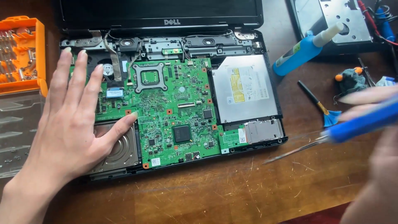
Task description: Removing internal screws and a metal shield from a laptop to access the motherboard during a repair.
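Screwdriver clamped in right hand (blurry), tip aimed left twd the motherboard, left hand flat, fingers apart, on the laptop's left.

bare table in front, blue bottle behind

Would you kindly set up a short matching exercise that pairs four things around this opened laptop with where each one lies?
Things:
1. left hand
2. screwdriver
3. orange bit case
4. blue bottle

Places:
A. far left edge of the table
B. in the blurred right hand, off the laptop's right side
C. flat on the laptop's left part, thumb by the green board
D. lying beyond the silver optical drive, upper right

Pairs: 1-C, 2-B, 3-A, 4-D
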